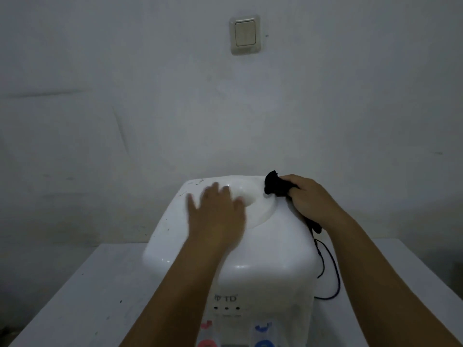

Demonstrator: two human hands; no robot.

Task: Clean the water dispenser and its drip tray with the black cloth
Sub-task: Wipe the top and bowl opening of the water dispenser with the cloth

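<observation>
Right hand point(310, 199) fingers curled round the black cloth point(275, 185), clamped on it. Bunched end of the cloth sticks out past the fingers onto the top right rear of the water dispenser point(240, 246), touching the raised ring around the bottle well point(246, 196). A thin tail of cloth hangs out of the heel of the hand, down the dispenser's right edge.

Left hand point(216, 211) flat on the dispenser top, fingers straight and spread, holding nothing. Motion-blurred. Fingertips reach the left rim of the bottle well. It covers most of the left half of the top.

The two hands are on opposite sides of the well, apart, nothing between them but the well.

Dispenser: white, sits on a white table point(82, 291) against a white wall point(125, 108). Front panel faces the camera: logo, three small indicator dots, red tap point(208, 326) on the left, blue tap point(263, 328) on the right, both cut off by the frame bottom. Can't tell about the drip tray, it's below frame.

Dark cable point(333, 271) loops on the table just right of the dispenser, under the right forearm. Small dark specks on the table left of the unit and on the top's left rear corner.

Wall switch point(245, 34) high on the wall, above the dispenser, well clear.
</observation>
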